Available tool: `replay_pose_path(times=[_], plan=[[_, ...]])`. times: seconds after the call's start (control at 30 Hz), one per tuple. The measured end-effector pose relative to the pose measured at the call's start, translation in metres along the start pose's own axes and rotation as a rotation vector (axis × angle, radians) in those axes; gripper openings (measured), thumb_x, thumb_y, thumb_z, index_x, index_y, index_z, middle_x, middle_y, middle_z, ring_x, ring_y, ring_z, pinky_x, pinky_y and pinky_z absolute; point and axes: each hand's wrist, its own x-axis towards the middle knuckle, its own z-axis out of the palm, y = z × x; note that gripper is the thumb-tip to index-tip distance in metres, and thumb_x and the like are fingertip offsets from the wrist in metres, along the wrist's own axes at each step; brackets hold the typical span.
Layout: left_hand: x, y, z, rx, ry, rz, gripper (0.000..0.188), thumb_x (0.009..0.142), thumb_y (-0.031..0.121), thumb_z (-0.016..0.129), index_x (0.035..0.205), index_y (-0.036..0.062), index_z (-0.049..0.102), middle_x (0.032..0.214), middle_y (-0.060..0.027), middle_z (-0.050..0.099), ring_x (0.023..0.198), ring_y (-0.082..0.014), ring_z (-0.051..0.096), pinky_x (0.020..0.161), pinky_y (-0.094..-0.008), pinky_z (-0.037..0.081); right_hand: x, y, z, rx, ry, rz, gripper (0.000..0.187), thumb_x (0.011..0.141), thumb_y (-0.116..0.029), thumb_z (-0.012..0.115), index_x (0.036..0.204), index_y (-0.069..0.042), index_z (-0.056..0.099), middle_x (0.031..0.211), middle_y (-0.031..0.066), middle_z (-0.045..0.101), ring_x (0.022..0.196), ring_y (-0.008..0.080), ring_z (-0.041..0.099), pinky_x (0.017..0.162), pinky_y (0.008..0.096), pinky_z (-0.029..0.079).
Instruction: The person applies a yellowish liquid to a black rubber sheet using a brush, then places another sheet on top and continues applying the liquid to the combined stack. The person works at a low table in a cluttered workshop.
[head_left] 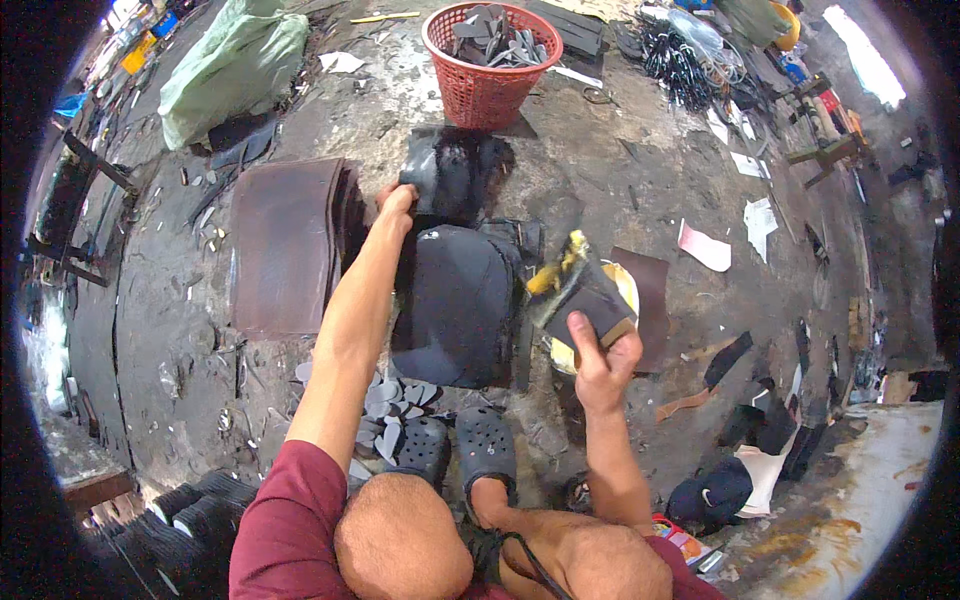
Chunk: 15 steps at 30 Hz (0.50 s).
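Observation:
My left hand (pixel 398 198) is closed on the left edge of a glossy black sheet (pixel 440 178), which is slightly blurred. Nearer to me lies a stack of dark rounded sheets (pixel 455 300). In my right hand (pixel 602 370) is a dark flat spreader (pixel 592 305), thumb on top, its far end coated with yellow paste (pixel 548 278). Partly hidden beneath it is a round container (pixel 626 285) with yellow on its rim, standing by a brown sheet (pixel 648 310). Left of my left forearm rests a pile of brown sheets (pixel 285 245).
A red basket (pixel 485 95) of grey cut pieces stands beyond the black sheet. Loose grey pieces (pixel 395 400) lie by my clogs (pixel 418 445). A pale green bag (pixel 235 75) sits far left, black cords (pixel 680 65) far right, and a dark cap (pixel 710 495) near right.

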Motion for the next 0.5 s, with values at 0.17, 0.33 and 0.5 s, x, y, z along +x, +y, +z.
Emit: replay_pose_path(times=[0.17, 0.33, 0.5], plan=[[-0.024, -0.034, 0.025, 0.425, 0.273, 0.09, 0.057, 0.07, -0.001, 0.065, 0.126, 0.0049, 0.065, 0.119, -0.0196, 0.07, 0.108, -0.0356, 0.067, 0.092, -0.0442, 0.054, 0.0, -0.004, -0.005, -0.094, -0.059, 0.006, 0.035, 0.093, -0.008, 0.072, 0.123, 0.006, 0.061, 0.11, 0.0076, 0.069, 0.1, 0.0145, 0.063, 0.09, 0.0289, 0.05], [-0.113, -0.007, 0.029, 1.243, 0.43, 0.852, 0.056, 0.078, 0.005, 0.071, 0.133, 0.009, 0.058, 0.121, -0.0184, 0.059, 0.118, -0.0366, 0.055, 0.095, -0.0494, 0.05, 0.008, 0.002, 0.009, -0.126, -0.113, -0.023, 0.032, 0.094, -0.011, 0.071, 0.12, 0.004, 0.062, 0.107, 0.0072, 0.07, 0.097, 0.0148, 0.064, 0.088, 0.0299, 0.05], [-0.214, -0.007, 0.013, 0.962, 0.157, 1.015, 0.046, 0.082, 0.006, 0.071, 0.126, 0.007, 0.063, 0.128, -0.0179, 0.062, 0.12, -0.0366, 0.058, 0.102, -0.0455, 0.046, 0.037, -0.002, 0.032, -0.352, -0.175, -0.057, 0.037, 0.093, -0.022, 0.072, 0.115, 0.006, 0.062, 0.101, 0.0155, 0.072, 0.091, 0.0217, 0.068, 0.082, 0.0338, 0.052]])
